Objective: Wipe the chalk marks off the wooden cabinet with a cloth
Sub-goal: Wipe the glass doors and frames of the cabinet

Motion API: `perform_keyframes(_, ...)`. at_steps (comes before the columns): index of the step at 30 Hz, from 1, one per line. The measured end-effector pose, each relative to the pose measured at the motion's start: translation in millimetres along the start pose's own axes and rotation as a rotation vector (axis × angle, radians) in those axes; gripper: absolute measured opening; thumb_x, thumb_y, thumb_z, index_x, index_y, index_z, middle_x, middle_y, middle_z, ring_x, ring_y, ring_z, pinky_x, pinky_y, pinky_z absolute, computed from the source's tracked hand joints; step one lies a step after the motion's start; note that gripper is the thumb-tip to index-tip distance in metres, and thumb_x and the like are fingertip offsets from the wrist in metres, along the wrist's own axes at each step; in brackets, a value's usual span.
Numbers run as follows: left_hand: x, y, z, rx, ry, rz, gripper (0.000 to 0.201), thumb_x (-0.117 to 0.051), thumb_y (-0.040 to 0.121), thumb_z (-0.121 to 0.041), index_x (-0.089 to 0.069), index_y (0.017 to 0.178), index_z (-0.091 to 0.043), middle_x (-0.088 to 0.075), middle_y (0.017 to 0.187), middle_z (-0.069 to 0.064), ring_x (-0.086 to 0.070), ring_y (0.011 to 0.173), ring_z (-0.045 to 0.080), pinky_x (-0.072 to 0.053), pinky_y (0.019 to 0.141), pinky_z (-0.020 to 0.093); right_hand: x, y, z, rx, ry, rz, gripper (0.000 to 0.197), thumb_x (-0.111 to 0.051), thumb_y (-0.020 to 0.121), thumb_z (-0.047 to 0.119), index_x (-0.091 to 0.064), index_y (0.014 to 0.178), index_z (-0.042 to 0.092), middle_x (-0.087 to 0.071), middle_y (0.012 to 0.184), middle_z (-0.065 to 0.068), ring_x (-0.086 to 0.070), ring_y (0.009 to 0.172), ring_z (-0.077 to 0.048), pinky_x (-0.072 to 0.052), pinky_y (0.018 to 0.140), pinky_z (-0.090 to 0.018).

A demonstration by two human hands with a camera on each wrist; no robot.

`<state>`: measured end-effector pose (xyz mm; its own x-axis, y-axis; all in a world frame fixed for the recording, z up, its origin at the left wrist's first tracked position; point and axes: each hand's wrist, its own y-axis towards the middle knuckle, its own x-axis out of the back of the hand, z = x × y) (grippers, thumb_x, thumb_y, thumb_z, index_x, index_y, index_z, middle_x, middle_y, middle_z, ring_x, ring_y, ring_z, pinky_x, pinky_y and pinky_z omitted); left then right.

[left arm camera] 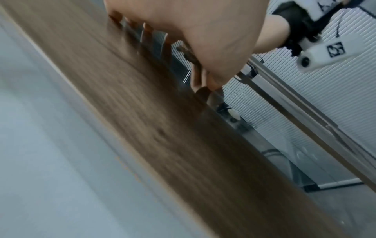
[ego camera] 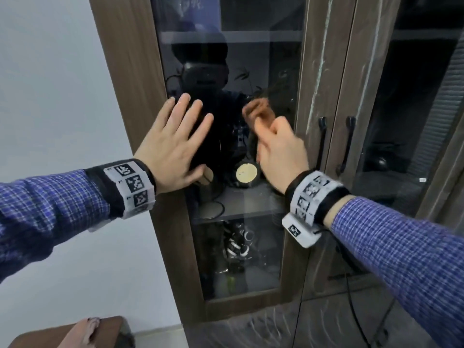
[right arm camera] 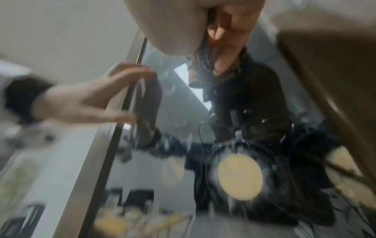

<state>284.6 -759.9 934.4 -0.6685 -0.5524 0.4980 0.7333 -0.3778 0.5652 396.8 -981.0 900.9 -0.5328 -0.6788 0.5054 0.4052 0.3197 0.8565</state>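
Head view, room: a pale blank wall (ego camera: 62,101) beside a tall brown wood-grain cabinet (ego camera: 130,59) with dark glass doors (ego camera: 226,146).
Head view, chalk: whitish streaks (ego camera: 319,71) run down the middle stile by the black bar handles (ego camera: 322,136), so I judge most wiping is left.
Head view, my left hand (ego camera: 173,146): flat, fingers spread on the glass, holding nothing.
Head view, my right hand (ego camera: 278,151): fingers curled near the glass; no cloth is plainly seen here.
Left wrist view: blurred matte wood frame (left arm camera: 142,112); my fingertips (left arm camera: 146,30) touch smooth glass.
Right wrist view: blurred; my fingers (right arm camera: 227,48) seem to pinch a dark patterned piece of fabric (right arm camera: 205,64), possibly the cloth, though I cannot tell.
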Motion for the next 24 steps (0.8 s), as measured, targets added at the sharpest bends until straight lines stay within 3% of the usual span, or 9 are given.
perform_keyframes(3, -3, -4, 3, -0.033, 0.006, 0.008, 0.097, -0.052, 0.083, -0.055, -0.022, 0.155, 0.002, -0.021, 0.158, 0.034, -0.015, 0.148, 0.052, -0.012, 0.122, 0.06, -47, -87, 9, 0.217, -0.056, 0.434, 0.049, -0.048, 0.095, 0.016, -0.04, 0.14, 0.035, -0.051, 0.122, -0.002, -0.056, 0.087, -0.024, -0.047, 0.067, -0.034)
perform_keyframes(5, -4, -6, 4, -0.049, 0.005, 0.011, 0.095, -0.051, 0.083, -0.052, -0.022, 0.155, 0.003, -0.021, 0.158, 0.034, -0.016, 0.148, 0.052, -0.013, 0.122, 0.059, -73, -157, 3, 0.347, -0.083, 0.77, 0.046, -0.049, 0.097, 0.017, -0.041, 0.14, 0.028, -0.05, 0.132, -0.01, -0.059, 0.091, -0.031, -0.052, 0.072, -0.041)
perform_keyframes(7, -6, -7, 5, -0.052, 0.006, 0.011, 0.095, -0.052, 0.082, -0.051, -0.023, 0.155, 0.003, -0.021, 0.158, 0.033, -0.016, 0.148, 0.052, -0.013, 0.123, 0.059, -80, -183, -4, 0.374, -0.15, 0.953, 0.048, -0.046, 0.096, 0.01, -0.04, 0.143, 0.02, -0.043, 0.136, -0.018, -0.06, 0.097, -0.038, -0.053, 0.076, -0.046)
perform_keyframes(9, -6, -6, 5, -0.057, 0.0, 0.003, 0.094, -0.053, 0.082, -0.049, -0.025, 0.155, 0.002, -0.022, 0.158, 0.033, -0.017, 0.148, 0.052, -0.013, 0.123, 0.059, -68, -159, 4, 0.378, -0.066, 0.863, 0.048, -0.044, 0.097, 0.011, -0.039, 0.143, 0.023, -0.045, 0.13, -0.014, -0.06, 0.096, -0.035, -0.052, 0.073, -0.045)
perform_keyframes(12, -7, -6, 4, -0.057, -0.012, -0.004, 0.094, -0.051, 0.081, -0.049, -0.025, 0.155, 0.002, -0.022, 0.159, 0.033, -0.017, 0.148, 0.052, -0.012, 0.123, 0.058, -34, -62, 24, 0.313, 0.008, 0.41, 0.051, -0.038, 0.094, 0.02, -0.041, 0.143, 0.034, -0.051, 0.118, -0.003, -0.059, 0.087, -0.027, -0.048, 0.066, -0.038)
perform_keyframes(15, -5, -6, 6, -0.057, -0.021, 0.014, 0.093, -0.051, 0.08, -0.046, -0.023, 0.156, 0.0, -0.02, 0.16, 0.032, -0.015, 0.149, 0.05, -0.01, 0.124, 0.057, -12, -3, 36, 0.183, 0.003, 0.107, 0.034, -0.044, 0.097, 0.024, -0.049, 0.131, 0.026, -0.054, 0.104, -0.007, -0.057, 0.078, -0.028, -0.044, 0.06, -0.034)
perform_keyframes(17, -2, -6, 9, -0.066, -0.021, 0.025, 0.093, -0.053, 0.077, -0.038, -0.024, 0.156, 0.001, -0.021, 0.16, 0.031, -0.016, 0.149, 0.05, -0.01, 0.124, 0.056, -20, -20, 40, 0.16, 0.094, 0.233, 0.019, -0.045, 0.102, 0.036, -0.047, 0.115, 0.024, -0.052, 0.095, 0.0, -0.052, 0.078, -0.023, -0.044, 0.065, -0.035)
perform_keyframes(21, 4, -6, 13, -0.093, -0.026, 0.035, 0.087, -0.051, 0.076, -0.03, -0.028, 0.155, 0.001, -0.026, 0.159, 0.03, -0.021, 0.148, 0.048, -0.013, 0.123, 0.054, -71, -136, 44, 0.486, -0.06, 0.76, 0.032, -0.052, 0.096, 0.013, -0.05, 0.128, 0.016, -0.045, 0.117, -0.009, -0.056, 0.095, -0.032, -0.042, 0.062, -0.039)
perform_keyframes(24, 6, -6, 18, -0.108, -0.044, 0.049, 0.083, -0.042, 0.077, -0.029, -0.031, 0.154, 0.001, -0.029, 0.158, 0.028, -0.025, 0.146, 0.047, -0.016, 0.122, 0.053, -79, -134, 39, 0.51, -0.115, 0.757, 0.038, -0.063, 0.086, 0.014, -0.055, 0.124, 0.015, -0.046, 0.114, -0.011, -0.058, 0.09, -0.032, -0.041, 0.054, -0.036)
